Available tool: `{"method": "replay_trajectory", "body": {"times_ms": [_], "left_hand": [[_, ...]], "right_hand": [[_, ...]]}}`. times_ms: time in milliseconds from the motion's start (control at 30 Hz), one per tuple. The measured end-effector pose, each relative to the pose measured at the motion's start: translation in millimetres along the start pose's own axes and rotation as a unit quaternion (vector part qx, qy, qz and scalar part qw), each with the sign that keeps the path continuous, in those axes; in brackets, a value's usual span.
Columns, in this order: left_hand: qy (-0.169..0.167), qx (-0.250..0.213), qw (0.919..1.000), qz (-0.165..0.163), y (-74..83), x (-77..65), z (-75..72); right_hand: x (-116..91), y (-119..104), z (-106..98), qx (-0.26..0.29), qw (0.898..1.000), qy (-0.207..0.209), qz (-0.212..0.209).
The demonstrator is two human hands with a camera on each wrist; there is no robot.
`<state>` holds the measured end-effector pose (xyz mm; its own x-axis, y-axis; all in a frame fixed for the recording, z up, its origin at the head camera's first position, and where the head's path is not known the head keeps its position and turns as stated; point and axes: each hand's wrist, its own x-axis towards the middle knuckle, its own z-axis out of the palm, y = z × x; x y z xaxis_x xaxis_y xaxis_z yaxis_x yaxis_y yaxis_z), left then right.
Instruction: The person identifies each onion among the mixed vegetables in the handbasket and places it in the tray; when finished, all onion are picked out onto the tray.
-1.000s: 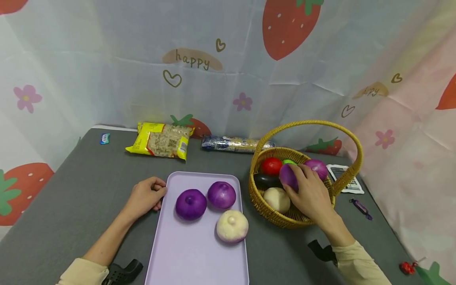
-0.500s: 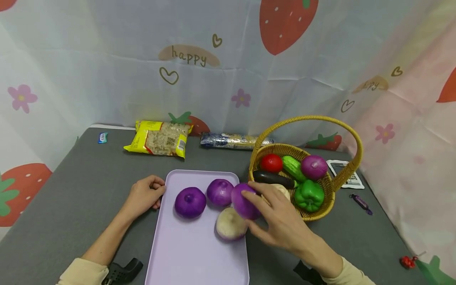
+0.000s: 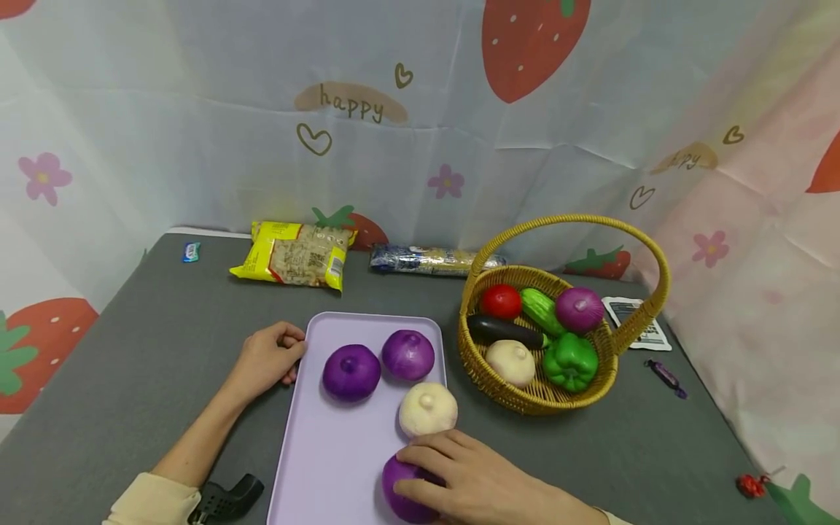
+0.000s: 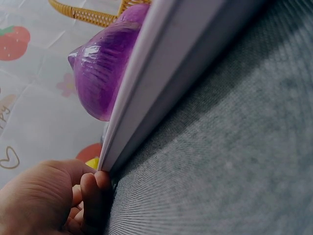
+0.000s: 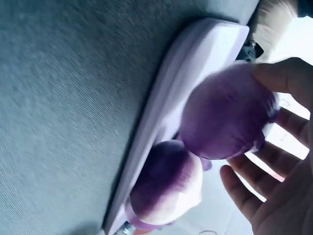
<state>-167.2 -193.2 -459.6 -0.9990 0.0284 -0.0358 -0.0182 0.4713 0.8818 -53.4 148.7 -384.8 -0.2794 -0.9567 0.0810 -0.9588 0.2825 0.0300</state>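
Observation:
My right hand (image 3: 469, 477) holds a purple onion (image 5: 225, 115) over the near right part of the lilac tray (image 3: 328, 467), thumb and fingers spread around it. Just beyond it on the tray sits a turnip (image 3: 428, 410), white on top and purple below. Two more purple onions, one on the left (image 3: 351, 373) and one on the right (image 3: 408, 355), lie toward the tray's far end. At the tray's left edge, my left hand (image 3: 269, 359) pinches the rim between thumb and fingers, as the left wrist view shows up close.
Right of the tray stands a wicker basket (image 3: 505, 394) holding a tomato, cucumber, eggplant, green pepper, onion and a white round vegetable. Behind lie a yellow snack bag (image 3: 295, 255) and a long foil packet (image 3: 426, 260). Small wrapped candies (image 3: 666, 379) and a white pouch (image 3: 646, 328) are at right.
My right hand has lifted the purple onion out of the basket, carried it left over the tray and then toward the near side. The left hand has stayed at the rim.

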Motion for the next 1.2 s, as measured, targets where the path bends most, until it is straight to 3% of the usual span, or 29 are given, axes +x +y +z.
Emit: {"method": "replay_trajectory", "body": {"times_ms": [367, 1200], "left_hand": [[0.004, 0.008, 0.9999, 0.007, -1.7, 0.8, 1.1], [0.006, 0.01, 0.9999, 0.008, -1.0, 1.0, 2.2]], "right_hand": [[-4.0, -0.4, 2.3, 0.046, 0.997, -0.052, 0.025], [-1.1, -0.2, -0.5, 0.014, 0.998, -0.052, 0.011]]}}
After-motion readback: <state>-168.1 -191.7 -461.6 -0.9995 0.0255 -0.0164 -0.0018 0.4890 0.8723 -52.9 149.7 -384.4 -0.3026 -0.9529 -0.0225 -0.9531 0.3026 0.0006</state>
